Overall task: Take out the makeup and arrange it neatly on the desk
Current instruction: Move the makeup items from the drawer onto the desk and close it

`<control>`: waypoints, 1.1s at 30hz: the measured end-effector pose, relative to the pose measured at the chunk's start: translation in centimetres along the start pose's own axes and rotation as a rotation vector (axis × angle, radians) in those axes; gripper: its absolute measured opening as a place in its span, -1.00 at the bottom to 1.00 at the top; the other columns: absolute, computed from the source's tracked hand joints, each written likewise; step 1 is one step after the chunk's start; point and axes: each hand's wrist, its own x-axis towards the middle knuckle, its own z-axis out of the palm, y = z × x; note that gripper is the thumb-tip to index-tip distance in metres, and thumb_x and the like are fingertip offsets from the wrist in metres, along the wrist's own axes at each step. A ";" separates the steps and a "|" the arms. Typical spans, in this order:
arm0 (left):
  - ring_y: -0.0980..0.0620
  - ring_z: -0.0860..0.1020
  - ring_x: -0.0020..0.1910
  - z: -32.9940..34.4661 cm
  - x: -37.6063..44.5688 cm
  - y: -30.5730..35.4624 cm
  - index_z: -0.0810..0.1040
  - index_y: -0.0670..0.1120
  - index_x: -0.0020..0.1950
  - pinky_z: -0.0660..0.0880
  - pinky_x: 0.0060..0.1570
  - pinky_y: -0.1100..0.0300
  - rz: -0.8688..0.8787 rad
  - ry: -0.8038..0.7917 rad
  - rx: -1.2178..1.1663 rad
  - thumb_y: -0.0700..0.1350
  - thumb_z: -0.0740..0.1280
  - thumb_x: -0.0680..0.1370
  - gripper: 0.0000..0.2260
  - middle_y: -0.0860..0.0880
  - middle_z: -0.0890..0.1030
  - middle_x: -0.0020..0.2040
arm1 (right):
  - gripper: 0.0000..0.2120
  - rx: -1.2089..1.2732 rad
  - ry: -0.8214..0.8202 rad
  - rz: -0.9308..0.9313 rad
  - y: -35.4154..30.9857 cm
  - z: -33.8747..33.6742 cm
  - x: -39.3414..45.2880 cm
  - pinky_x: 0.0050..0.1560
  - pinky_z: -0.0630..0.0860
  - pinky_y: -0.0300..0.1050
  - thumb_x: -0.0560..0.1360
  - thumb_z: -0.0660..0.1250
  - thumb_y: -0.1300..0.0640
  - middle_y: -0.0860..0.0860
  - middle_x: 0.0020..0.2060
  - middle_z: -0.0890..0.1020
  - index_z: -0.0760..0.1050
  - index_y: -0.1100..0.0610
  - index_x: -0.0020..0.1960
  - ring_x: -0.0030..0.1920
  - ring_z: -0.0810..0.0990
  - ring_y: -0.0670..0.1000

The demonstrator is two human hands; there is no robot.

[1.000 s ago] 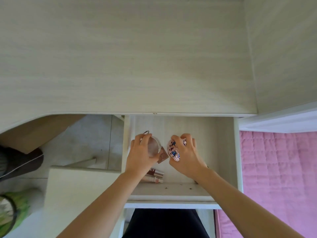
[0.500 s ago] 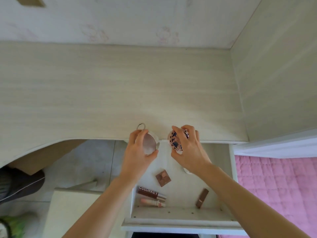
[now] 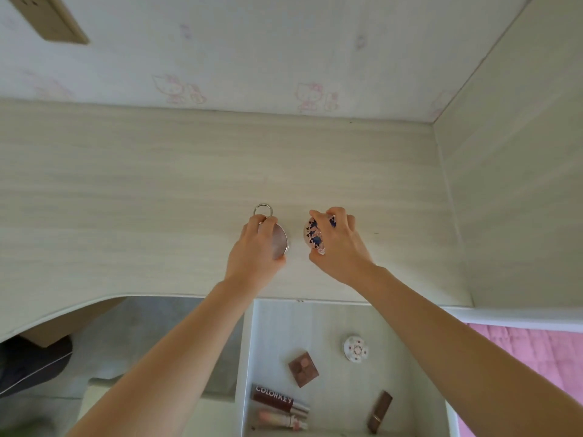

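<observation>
round compact (image 3: 280,244) | left hand (image 3: 255,250) fingers curled round it | patterned case (image 3: 315,236) pinched in right hand (image 3: 339,247) fingers

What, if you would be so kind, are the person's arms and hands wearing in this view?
Nothing that shows. Both forearms are bare right to the bottom edge of the picture, with no sleeves or cuffs. The left hand and right hand have no gloves, and I see no watch, bracelet or ring on the parts in view. Nail polish cannot be made out.

Bare desk (image 3: 157,184) around both hands (image 3: 252,250)
</observation>
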 end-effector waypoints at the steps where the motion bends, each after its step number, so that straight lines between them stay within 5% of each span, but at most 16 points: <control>1: -0.05 0.37 0.29 0.1 0.5 -0.1 0.35 -0.06 0.37 0.51 -0.02 0.07 -0.001 -0.021 0.045 -0.10 0.43 0.38 -0.42 -0.01 0.35 0.33 | -0.32 -0.008 -0.011 -0.005 0.0 0.2 0.4 0.19 0.46 0.04 0.39 0.34 0.09 0.08 0.31 0.20 0.18 0.00 0.46 0.28 0.24 0.16; 17: -0.06 0.23 0.39 0.9 2.5 0.1 0.24 -0.01 0.47 0.42 0.17 0.07 0.034 -0.156 0.184 -0.07 0.38 0.41 -0.34 0.00 0.32 0.39 | -0.30 -0.172 -0.070 -0.063 0.1 2.6 0.4 0.23 0.40 -0.01 0.44 0.30 0.03 0.07 0.39 0.20 0.10 -0.02 0.52 0.32 0.25 0.15; 23: -0.08 -0.01 0.55 2.1 0.2 -0.4 0.04 -0.01 0.56 0.16 0.45 0.05 0.064 -0.082 0.222 0.01 0.24 0.59 -0.40 0.00 0.00 0.58 | -0.34 -0.168 0.010 -0.071 0.2 3.4 -0.9 0.36 0.35 0.02 0.51 0.31 0.04 0.13 0.49 0.16 0.14 0.10 0.53 0.47 0.17 0.17; 27: -0.10 -0.08 0.56 3.8 -1.5 -0.8 0.07 -0.02 0.57 0.11 0.47 -0.01 0.146 -0.011 0.255 -0.12 0.16 0.63 -0.47 0.00 0.02 0.58 | -0.44 -0.157 0.142 -0.128 0.2 4.3 -1.9 0.35 0.38 0.10 0.49 0.37 0.15 0.20 0.44 0.33 0.32 0.20 0.45 0.43 0.30 0.27; 33: -0.11 -0.05 0.56 4.7 -0.2 -1.3 0.10 -0.03 0.56 0.12 0.48 0.00 0.135 0.020 0.207 -0.25 0.16 0.63 -0.49 -0.01 0.07 0.57 | -0.42 -0.185 0.112 -0.139 0.6 5.0 -0.9 0.35 0.40 0.10 0.46 0.35 0.37 0.22 0.45 0.31 0.31 0.25 0.45 0.45 0.25 0.31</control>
